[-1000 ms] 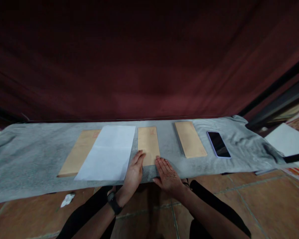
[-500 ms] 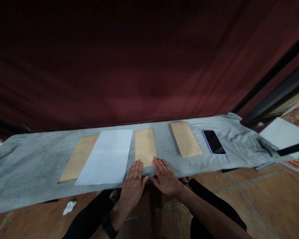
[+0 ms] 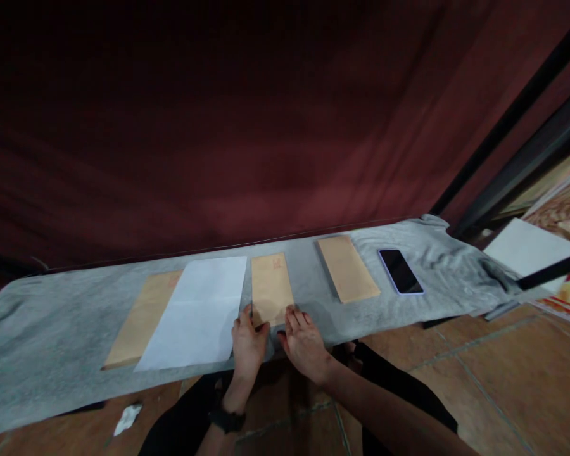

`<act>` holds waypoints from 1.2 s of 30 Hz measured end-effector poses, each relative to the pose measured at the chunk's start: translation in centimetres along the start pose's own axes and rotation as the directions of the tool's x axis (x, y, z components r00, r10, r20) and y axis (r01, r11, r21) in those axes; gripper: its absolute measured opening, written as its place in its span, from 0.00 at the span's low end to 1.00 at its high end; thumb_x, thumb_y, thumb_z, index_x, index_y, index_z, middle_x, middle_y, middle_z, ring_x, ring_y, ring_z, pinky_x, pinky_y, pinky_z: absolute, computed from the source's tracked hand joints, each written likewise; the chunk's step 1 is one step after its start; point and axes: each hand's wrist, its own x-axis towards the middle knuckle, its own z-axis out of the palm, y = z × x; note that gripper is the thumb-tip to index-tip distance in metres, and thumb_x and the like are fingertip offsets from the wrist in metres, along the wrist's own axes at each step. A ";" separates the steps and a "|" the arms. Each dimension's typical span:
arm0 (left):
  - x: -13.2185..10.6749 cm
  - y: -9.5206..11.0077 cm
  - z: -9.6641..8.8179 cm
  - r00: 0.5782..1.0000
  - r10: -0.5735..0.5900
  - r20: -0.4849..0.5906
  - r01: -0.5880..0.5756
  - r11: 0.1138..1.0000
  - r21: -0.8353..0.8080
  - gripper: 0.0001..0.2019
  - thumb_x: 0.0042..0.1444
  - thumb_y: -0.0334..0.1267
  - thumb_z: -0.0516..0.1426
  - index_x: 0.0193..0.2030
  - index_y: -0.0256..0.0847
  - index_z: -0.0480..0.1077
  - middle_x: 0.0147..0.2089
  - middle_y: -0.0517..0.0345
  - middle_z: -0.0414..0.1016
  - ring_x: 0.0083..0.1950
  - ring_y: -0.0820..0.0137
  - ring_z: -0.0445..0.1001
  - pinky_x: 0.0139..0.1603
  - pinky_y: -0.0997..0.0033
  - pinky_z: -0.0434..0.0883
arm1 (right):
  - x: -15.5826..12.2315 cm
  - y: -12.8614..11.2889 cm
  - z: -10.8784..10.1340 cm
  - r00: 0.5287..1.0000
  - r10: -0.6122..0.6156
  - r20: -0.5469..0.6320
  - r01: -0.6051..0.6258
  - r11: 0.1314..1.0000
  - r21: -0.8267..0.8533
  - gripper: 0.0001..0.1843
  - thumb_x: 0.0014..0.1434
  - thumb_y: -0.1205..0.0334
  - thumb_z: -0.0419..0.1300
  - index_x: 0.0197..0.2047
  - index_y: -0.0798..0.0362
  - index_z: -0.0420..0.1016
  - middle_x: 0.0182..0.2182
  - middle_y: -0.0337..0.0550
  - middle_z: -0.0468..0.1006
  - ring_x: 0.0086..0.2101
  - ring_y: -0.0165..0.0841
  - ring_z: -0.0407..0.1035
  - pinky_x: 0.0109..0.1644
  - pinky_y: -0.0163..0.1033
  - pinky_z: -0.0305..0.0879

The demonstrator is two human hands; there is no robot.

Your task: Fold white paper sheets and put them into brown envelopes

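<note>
A narrow brown envelope (image 3: 270, 286) with red print at its far end lies lengthwise on the grey cloth (image 3: 52, 329). My left hand (image 3: 247, 342) is at its near left corner, fingers bent and thumb pressed against the near edge, pinching it. My right hand (image 3: 304, 342) lies flat with fingers stretched out, its tips touching the envelope's near right corner. A white sheet of paper (image 3: 194, 313) lies just left of my left hand, partly covering a larger brown envelope (image 3: 140, 320).
Another brown envelope (image 3: 346, 269) and a dark phone (image 3: 400, 271) lie to the right on the cloth. A dark red curtain (image 3: 218, 126) hangs behind. A crumpled white scrap (image 3: 127, 418) lies on the tiled floor. White board (image 3: 527, 250) at far right.
Both hands have slid back toward the envelope's near edge. The left hand, flat before, has curled its fingers onto the corner. The view has tilted and shifted.
</note>
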 end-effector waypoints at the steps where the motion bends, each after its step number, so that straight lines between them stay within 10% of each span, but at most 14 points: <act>1: 0.3 0.2 -0.1 0.997 -0.068 0.025 0.071 0.991 -0.116 0.29 0.45 0.33 0.64 0.58 0.38 0.67 0.37 0.56 0.74 0.42 0.59 0.77 0.49 0.54 0.74 | 0.1 -0.1 -0.2 1.000 0.007 0.007 -0.007 1.000 -0.003 0.25 0.68 0.57 0.57 0.61 0.66 0.73 0.61 0.63 0.73 0.58 0.47 0.69 0.60 0.49 0.67; 5: 0.7 1.8 -1.0 0.960 -0.175 0.220 0.270 0.796 -0.542 0.35 0.43 0.39 0.66 0.59 0.39 0.63 0.33 0.62 0.75 0.34 0.64 0.77 0.37 0.64 0.74 | 0.8 0.0 -1.1 0.999 0.037 0.021 -0.038 0.999 0.020 0.27 0.67 0.58 0.58 0.63 0.66 0.70 0.63 0.62 0.71 0.56 0.48 0.70 0.56 0.49 0.70; 10: 0.0 6.0 -1.7 0.953 0.036 0.301 0.160 0.782 -0.602 0.34 0.51 0.48 0.64 0.63 0.41 0.63 0.33 0.62 0.74 0.37 0.66 0.77 0.41 0.66 0.75 | 2.9 1.4 -2.3 0.973 0.233 -0.001 -0.216 0.905 0.367 0.22 0.67 0.68 0.51 0.61 0.57 0.73 0.54 0.58 0.79 0.51 0.46 0.74 0.52 0.47 0.71; 12: 0.0 6.9 -1.6 0.955 0.087 0.283 0.106 0.792 -0.601 0.32 0.56 0.51 0.62 0.65 0.44 0.62 0.45 0.54 0.77 0.49 0.63 0.78 0.49 0.64 0.75 | 3.8 2.2 -2.3 0.918 0.391 0.071 -0.339 0.677 0.653 0.17 0.69 0.62 0.51 0.51 0.55 0.79 0.44 0.55 0.83 0.44 0.45 0.78 0.49 0.47 0.72; 17: 0.4 5.7 -0.7 0.923 -0.128 0.363 0.321 0.775 -0.544 0.28 0.58 0.53 0.59 0.61 0.41 0.66 0.57 0.43 0.75 0.57 0.58 0.76 0.50 0.60 0.77 | 4.4 2.2 -1.6 0.780 0.449 0.435 -0.327 -0.301 0.896 0.20 0.53 0.43 0.68 0.32 0.54 0.77 0.30 0.44 0.81 0.33 0.38 0.78 0.46 0.46 0.75; 21: 0.6 3.7 0.0 0.849 -0.076 0.523 0.399 0.741 -0.540 0.20 0.50 0.52 0.64 0.42 0.39 0.72 0.40 0.53 0.80 0.43 0.61 0.80 0.40 0.63 0.77 | 3.2 0.7 -1.6 0.836 0.220 0.503 -0.315 -0.557 0.768 0.19 0.48 0.50 0.73 0.35 0.55 0.78 0.35 0.45 0.84 0.40 0.37 0.79 0.53 0.45 0.73; 30: 2.1 1.1 -1.3 0.735 -0.178 0.654 0.554 0.714 -0.427 0.22 0.40 0.53 0.68 0.35 0.40 0.70 0.29 0.58 0.79 0.27 0.66 0.78 0.28 0.68 0.72 | 1.9 2.1 -3.8 0.742 -0.088 0.665 -0.621 -0.463 0.632 0.17 0.61 0.57 0.61 0.48 0.59 0.79 0.47 0.55 0.83 0.47 0.39 0.79 0.59 0.49 0.70; 33: 2.4 0.7 -1.6 0.714 -0.195 0.673 0.551 0.748 -0.369 0.22 0.39 0.54 0.68 0.34 0.41 0.69 0.25 0.60 0.77 0.23 0.68 0.76 0.26 0.70 0.71 | 1.7 3.2 -4.5 0.691 -0.080 0.719 -0.719 -0.188 0.669 0.21 0.65 0.53 0.54 0.47 0.59 0.81 0.46 0.56 0.84 0.40 0.40 0.81 0.47 0.49 0.77; 36: 2.6 0.6 -2.0 0.709 -0.170 0.685 0.534 0.763 -0.364 0.23 0.38 0.55 0.68 0.33 0.42 0.67 0.23 0.62 0.75 0.21 0.68 0.75 0.24 0.70 0.70 | 1.6 3.6 -4.4 0.874 0.160 0.459 -0.486 0.323 0.812 0.24 0.70 0.50 0.47 0.50 0.54 0.80 0.50 0.53 0.83 0.46 0.43 0.79 0.50 0.51 0.76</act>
